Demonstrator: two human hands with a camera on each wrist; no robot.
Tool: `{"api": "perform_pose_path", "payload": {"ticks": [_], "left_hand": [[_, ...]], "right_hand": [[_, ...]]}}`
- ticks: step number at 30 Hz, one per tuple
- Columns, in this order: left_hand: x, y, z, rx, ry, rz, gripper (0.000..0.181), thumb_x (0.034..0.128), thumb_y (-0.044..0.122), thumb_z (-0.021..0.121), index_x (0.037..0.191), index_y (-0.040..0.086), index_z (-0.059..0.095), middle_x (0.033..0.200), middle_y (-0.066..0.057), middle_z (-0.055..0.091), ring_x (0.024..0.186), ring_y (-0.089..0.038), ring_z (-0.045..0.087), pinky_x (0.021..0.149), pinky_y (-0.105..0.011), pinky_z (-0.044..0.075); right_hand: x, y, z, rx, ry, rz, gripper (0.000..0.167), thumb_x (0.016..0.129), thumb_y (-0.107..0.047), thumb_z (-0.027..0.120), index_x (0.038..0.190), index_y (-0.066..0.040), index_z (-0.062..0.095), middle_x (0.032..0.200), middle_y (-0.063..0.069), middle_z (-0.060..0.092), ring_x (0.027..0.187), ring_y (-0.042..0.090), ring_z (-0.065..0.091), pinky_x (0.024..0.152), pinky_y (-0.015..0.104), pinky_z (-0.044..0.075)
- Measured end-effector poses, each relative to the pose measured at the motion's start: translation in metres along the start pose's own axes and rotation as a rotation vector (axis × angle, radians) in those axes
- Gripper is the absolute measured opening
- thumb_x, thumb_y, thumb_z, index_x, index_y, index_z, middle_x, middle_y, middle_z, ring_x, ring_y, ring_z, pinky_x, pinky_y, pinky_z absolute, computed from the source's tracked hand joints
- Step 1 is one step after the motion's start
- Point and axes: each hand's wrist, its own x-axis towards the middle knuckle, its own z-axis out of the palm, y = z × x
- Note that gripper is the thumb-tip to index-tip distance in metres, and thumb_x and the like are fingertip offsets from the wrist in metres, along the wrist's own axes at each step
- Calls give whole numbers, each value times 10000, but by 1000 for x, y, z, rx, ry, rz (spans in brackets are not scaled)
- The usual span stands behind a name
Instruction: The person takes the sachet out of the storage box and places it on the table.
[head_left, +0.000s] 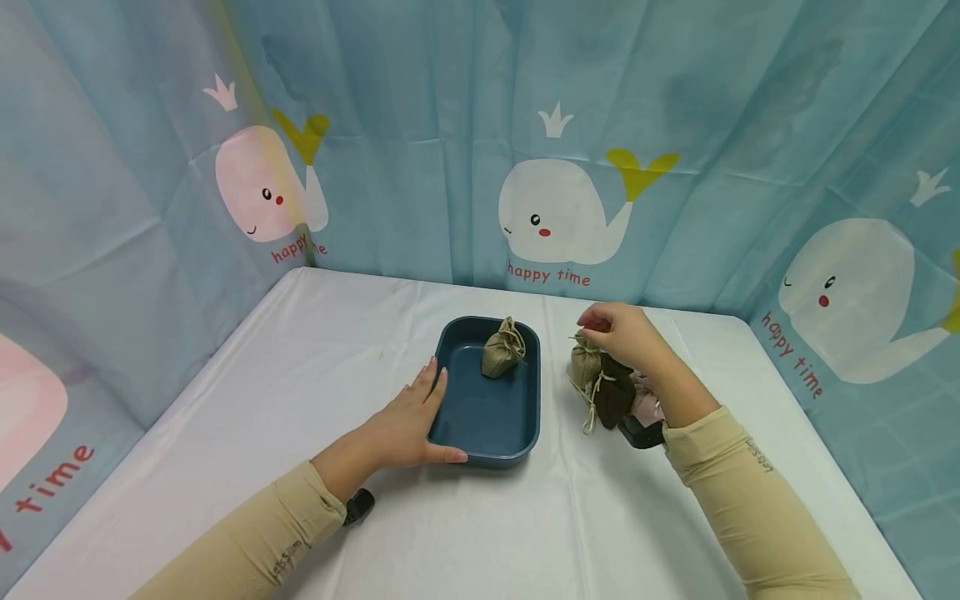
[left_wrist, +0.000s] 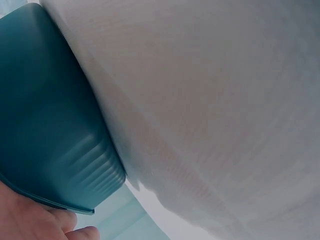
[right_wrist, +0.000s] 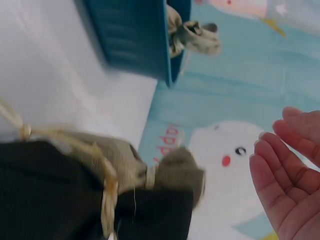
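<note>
My left hand [head_left: 401, 427] rests against the left side of a dark blue rectangular tub [head_left: 480, 423], fingers stretched along its rim and thumb at the near corner. Inside the tub, toward the far right, sits a beige drawstring pouch [head_left: 499, 357]. To the tub's right my right hand [head_left: 621, 335] hovers just above another beige drawstring pouch [head_left: 583, 363]. In the right wrist view a gap separates the fingers [right_wrist: 280, 172] from that pouch's tied neck, and they hold nothing. A dark brown pouch [head_left: 615, 398] and a pink one [head_left: 647, 406], partly hidden by the wrist, lie beside it.
A white cloth [head_left: 300, 400] covers the table. Pale blue curtains [head_left: 405, 167] printed with whales hang behind it and along both sides. A dark wrist camera [head_left: 642, 432] sits under the right wrist, close to the pink pouch, and another [head_left: 359, 507] under the left.
</note>
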Motion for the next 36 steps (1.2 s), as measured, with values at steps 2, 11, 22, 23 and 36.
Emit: {"api": "perform_pose_path", "payload": {"ticks": [2, 11, 22, 23, 36], "left_hand": [[0, 0, 0, 2, 0, 0, 1241, 632, 803, 529, 1470, 66, -13, 1512, -116, -161, 1395, -248, -47, 1090, -472, 163], [-1, 1, -1, -9, -1, 1, 1242, 631, 811, 515, 1465, 71, -33, 1513, -132, -145, 1395, -258, -39, 1089, -472, 167], [0, -1, 1, -8, -5, -1, 1237, 634, 803, 526, 1466, 79, -35, 1516, -132, -137, 1395, -254, -46, 1089, -476, 164], [0, -1, 1, -9, -5, 2, 1237, 635, 801, 527, 1467, 74, -26, 1515, -133, -138, 1395, -258, -44, 1087, -480, 165], [1, -1, 2, 7, 1, 2, 1247, 625, 823, 502, 1469, 69, -23, 1514, -125, -151, 1395, -255, -43, 1088, -473, 168]], "right_hand": [[6, -4, 6, 3, -22, -11, 140, 875, -168, 622, 958, -63, 663, 880, 62, 663, 820, 203, 613, 736, 381, 499], [27, -23, 30, -6, -104, -47, 136, 873, -176, 627, 957, -77, 665, 869, 38, 656, 805, 173, 600, 739, 356, 496], [45, -31, 55, -61, -231, -90, 192, 874, -162, 621, 1048, -99, 672, 834, 18, 637, 748, 155, 575, 663, 320, 481], [46, -32, 56, -65, -239, -96, 194, 873, -161, 621, 1048, -98, 674, 819, 14, 638, 734, 151, 575, 655, 317, 480], [49, -38, 62, -117, -230, -101, 162, 853, -217, 657, 961, -98, 673, 757, 4, 627, 691, 140, 569, 630, 307, 473]]}}
